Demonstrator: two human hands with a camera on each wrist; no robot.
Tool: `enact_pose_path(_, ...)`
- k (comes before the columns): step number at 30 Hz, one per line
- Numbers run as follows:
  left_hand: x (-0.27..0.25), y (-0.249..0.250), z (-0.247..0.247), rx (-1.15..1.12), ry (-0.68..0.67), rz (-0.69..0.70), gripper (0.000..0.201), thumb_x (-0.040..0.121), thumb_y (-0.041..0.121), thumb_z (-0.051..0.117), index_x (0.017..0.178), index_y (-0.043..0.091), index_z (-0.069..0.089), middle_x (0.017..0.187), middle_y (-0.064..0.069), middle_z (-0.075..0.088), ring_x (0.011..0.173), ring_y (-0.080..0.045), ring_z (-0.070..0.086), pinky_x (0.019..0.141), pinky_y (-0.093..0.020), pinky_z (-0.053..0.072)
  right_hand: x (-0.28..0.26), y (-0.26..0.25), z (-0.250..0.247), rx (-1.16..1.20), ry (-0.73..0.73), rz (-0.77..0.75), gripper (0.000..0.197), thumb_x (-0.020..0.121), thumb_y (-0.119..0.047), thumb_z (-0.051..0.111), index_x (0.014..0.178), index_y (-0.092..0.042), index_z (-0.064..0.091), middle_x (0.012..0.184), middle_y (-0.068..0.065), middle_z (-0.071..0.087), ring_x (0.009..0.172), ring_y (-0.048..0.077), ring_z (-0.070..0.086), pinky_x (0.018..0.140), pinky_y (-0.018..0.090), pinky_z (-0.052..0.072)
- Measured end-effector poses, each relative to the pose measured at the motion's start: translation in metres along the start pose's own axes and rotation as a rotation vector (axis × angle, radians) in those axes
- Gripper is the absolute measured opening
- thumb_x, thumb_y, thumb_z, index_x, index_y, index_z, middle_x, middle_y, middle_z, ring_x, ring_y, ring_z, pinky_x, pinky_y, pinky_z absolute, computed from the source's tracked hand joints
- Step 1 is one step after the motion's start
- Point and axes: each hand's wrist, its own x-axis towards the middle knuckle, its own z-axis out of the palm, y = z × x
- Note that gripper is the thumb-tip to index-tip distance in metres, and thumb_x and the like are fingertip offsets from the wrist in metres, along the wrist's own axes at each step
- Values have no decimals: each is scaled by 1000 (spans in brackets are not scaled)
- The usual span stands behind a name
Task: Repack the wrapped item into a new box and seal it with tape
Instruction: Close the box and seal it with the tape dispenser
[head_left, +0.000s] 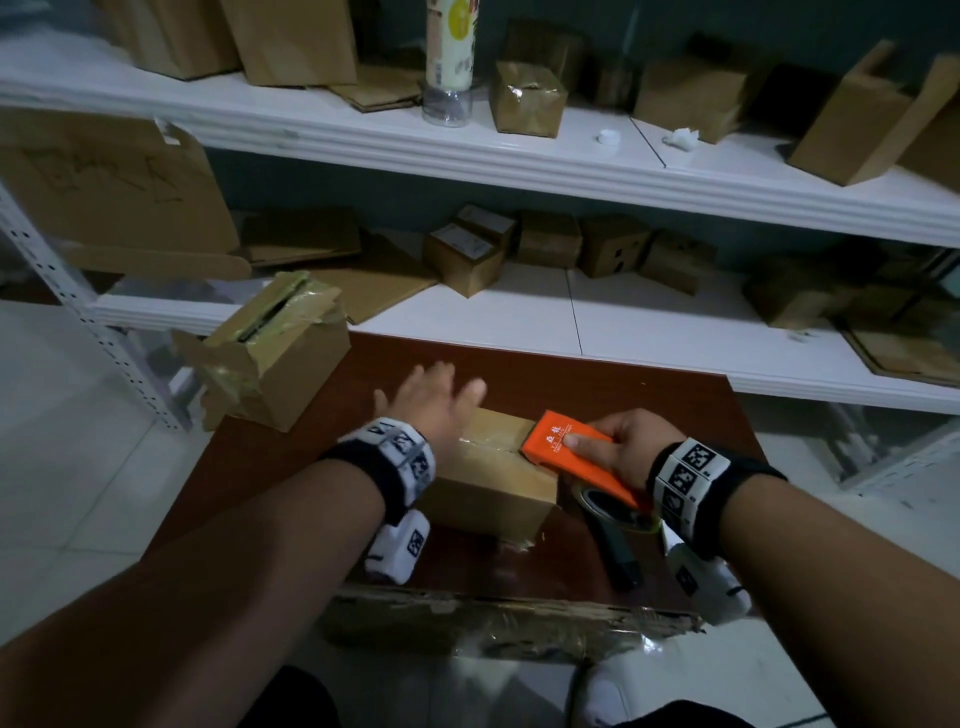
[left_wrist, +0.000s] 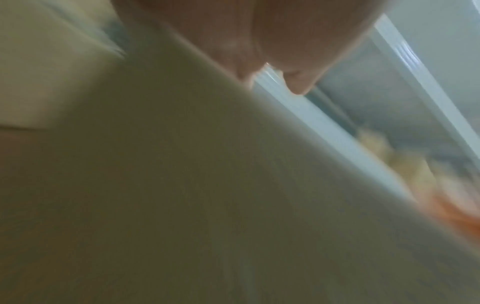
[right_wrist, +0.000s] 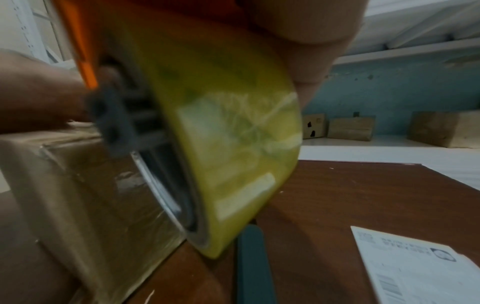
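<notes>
A small closed cardboard box (head_left: 493, 486) sits on the brown table (head_left: 291, 457), with clear tape along its top seam. My left hand (head_left: 434, 402) lies flat on the box's far left top, fingers straight; in the left wrist view the box (left_wrist: 182, 205) fills the picture, blurred. My right hand (head_left: 615, 441) grips an orange tape dispenser (head_left: 566, 449) whose front edge rests on the box's right top edge. Its yellowish tape roll (right_wrist: 233, 144) hangs by the box's taped right side (right_wrist: 103, 195).
An opened, torn cardboard box (head_left: 275, 358) stands at the table's back left. A dark utility knife (head_left: 621, 561) lies right of the box, and a printed label (right_wrist: 415, 267) lies on the table. White shelves (head_left: 571, 171) with several boxes stand behind. A worn cardboard sheet (head_left: 493, 623) covers the near edge.
</notes>
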Motion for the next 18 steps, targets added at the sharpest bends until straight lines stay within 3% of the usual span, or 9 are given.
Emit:
enact_pose_path(1, 0, 3, 8, 158, -78, 22, 76, 95, 69, 18, 156, 24, 23, 167, 5, 13, 154, -21, 2, 117, -65, 5, -1, -2, 0, -12, -5, -4, 52, 82, -67, 61, 119, -32, 69, 99, -4, 72, 85, 16, 67, 78, 31, 55)
enact_pose_path(3, 1, 1, 17, 310, -79, 46, 79, 93, 71, 13, 157, 25, 20, 167, 7, 7, 154, -22, -7, 115, -71, 5, -1, -5, -1, -46, -14, -21, 52, 83, -67, 59, 119, -32, 69, 98, -4, 72, 85, 16, 67, 75, 29, 53)
enact_pose_path(8, 1, -3, 26, 327, 21, 57, 76, 92, 73, 17, 144, 23, 39, 157, 3, 31, 149, -24, 14, 110, -56, 33, 0, 7, -6, -16, -40, -67, 47, 81, -69, 60, 116, -38, 70, 94, -10, 72, 84, 12, 68, 78, 29, 54)
enact_pose_path(14, 3, -2, 29, 341, 71, 80, 75, 91, 74, 16, 131, 20, 49, 140, -1, 46, 136, -26, 30, 105, -48, 40, -2, 40, -23, 67, -41, -42, 32, 76, -65, 70, 98, -42, 76, 82, -11, 76, 77, 8, 71, 80, 28, 57)
enact_pose_path(18, 1, -2, 29, 356, 75, 81, 74, 92, 74, 16, 130, 20, 50, 138, -2, 47, 133, -26, 32, 105, -47, 41, -9, 54, -44, 20, -75, -6, 30, 73, -62, 74, 97, -43, 75, 83, -13, 75, 80, 9, 71, 86, 34, 56)
